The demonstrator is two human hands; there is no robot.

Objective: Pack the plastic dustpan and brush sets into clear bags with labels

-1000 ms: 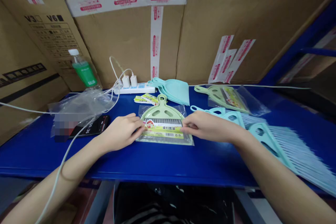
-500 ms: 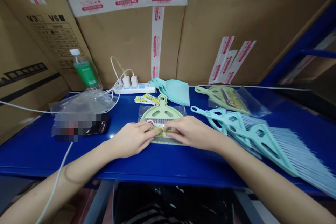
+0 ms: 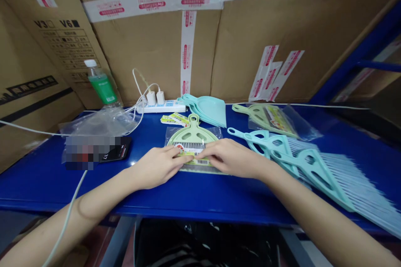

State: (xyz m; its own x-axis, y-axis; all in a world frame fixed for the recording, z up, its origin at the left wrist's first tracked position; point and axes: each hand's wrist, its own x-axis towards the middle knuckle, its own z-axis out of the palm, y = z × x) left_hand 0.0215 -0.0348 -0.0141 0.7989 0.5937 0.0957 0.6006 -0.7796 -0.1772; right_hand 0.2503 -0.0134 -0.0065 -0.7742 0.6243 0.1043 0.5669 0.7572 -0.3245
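A clear bag (image 3: 193, 137) holding a light green dustpan and brush set with a printed label lies on the blue table (image 3: 175, 192) in front of me. My left hand (image 3: 158, 166) rests on the bag's lower left part, its fingers pressed together on the label. My right hand (image 3: 230, 157) lies over the lower right part, fingers curled down onto the bag beside the left fingertips. Both hands hide the bag's bottom edge.
Several teal brushes (image 3: 300, 162) lie at the right. Teal dustpans (image 3: 208, 109) and another bagged green set (image 3: 271, 119) sit behind. At the left are empty plastic bags (image 3: 97, 125), a phone (image 3: 112, 150), a green bottle (image 3: 100, 83), a power strip (image 3: 159, 105) and a white cable (image 3: 72, 204). Cardboard boxes (image 3: 250, 33) stand behind.
Both hands moved inward from the bag's outer sides to meet over its lower middle. In the last half second they barely shifted.
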